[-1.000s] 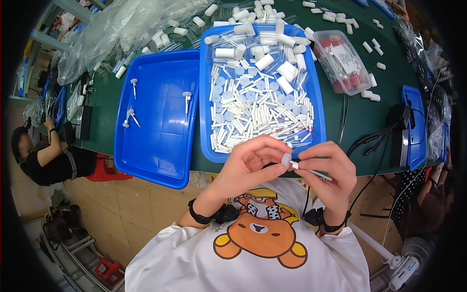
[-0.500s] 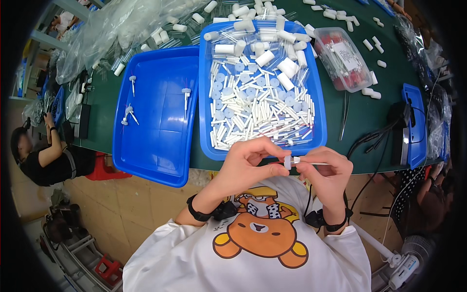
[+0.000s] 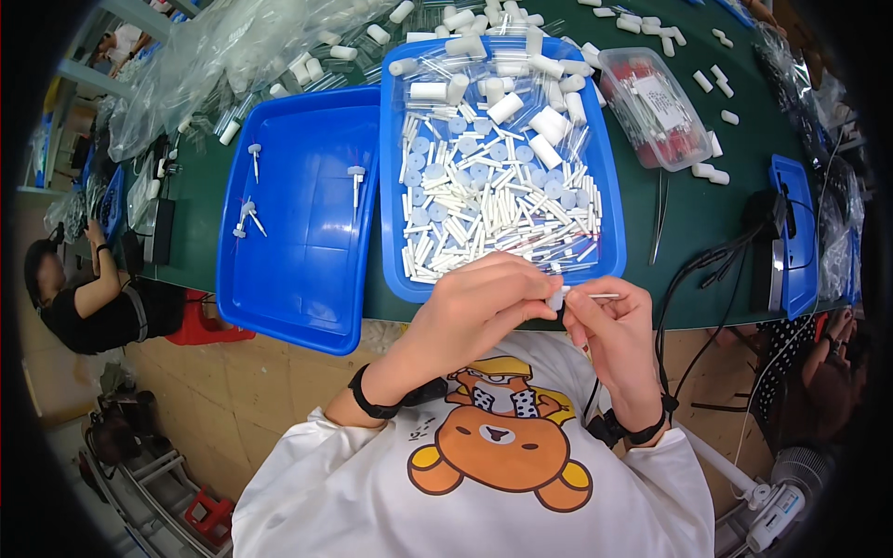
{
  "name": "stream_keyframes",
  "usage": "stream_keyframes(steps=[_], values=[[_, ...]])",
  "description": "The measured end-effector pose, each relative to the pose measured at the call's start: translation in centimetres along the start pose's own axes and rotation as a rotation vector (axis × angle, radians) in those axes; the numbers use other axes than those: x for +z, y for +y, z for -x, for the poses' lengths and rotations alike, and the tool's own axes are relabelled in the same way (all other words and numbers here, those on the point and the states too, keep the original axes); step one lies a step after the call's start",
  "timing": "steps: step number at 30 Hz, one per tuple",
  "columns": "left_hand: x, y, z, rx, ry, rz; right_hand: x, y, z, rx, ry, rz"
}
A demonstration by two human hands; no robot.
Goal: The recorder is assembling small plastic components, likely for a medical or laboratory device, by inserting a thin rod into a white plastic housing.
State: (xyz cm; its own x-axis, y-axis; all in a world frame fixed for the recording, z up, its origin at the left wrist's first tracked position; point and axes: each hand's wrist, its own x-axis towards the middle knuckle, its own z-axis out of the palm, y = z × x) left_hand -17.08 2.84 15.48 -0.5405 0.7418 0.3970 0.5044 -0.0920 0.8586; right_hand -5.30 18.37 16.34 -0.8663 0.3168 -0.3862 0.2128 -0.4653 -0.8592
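Note:
Near the front edge of the table my two hands meet. My left hand [image 3: 484, 299] pinches a small pale disc [image 3: 556, 300] between thumb and fingers. Closed on a thin white rod [image 3: 600, 296], my right hand [image 3: 616, 325] sits against the disc; the rod's outer end sticks out to the right. How disc and rod join is hidden by the fingertips. Just beyond is a blue tray [image 3: 392, 200] heaped with short white rods [image 3: 474, 209], pale blue discs [image 3: 437, 213], clear tubes and white foam cylinders [image 3: 505, 109].
A second blue tray [image 3: 288, 288] on the left holds several disc-and-rod pieces [image 3: 356, 186]. Tweezers [image 3: 659, 223] lie near a clear plastic box [image 3: 656, 112] with red contents. Black cables [image 3: 716, 260] run at right. Plastic bags [image 3: 223, 60] cover the far left; another person sits at left.
My left fingers have closed further round the disc, covering more of it. My right hand has turned slightly, its fingers curling more, with the rod still pinched. The trays stay where they were.

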Motion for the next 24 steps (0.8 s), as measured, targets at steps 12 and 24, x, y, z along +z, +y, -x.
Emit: stream_keyframes(steps=[12, 24], values=[[-1.8, -0.6, 2.6, -0.394, 0.24, 0.405, -1.0, -0.9, -4.6, -0.626, 0.048, 0.96], [-1.3, -0.4, 3.5, -0.274, 0.268, 0.585, -0.3, -0.3, -5.8, -0.722, -0.07, 1.259]])
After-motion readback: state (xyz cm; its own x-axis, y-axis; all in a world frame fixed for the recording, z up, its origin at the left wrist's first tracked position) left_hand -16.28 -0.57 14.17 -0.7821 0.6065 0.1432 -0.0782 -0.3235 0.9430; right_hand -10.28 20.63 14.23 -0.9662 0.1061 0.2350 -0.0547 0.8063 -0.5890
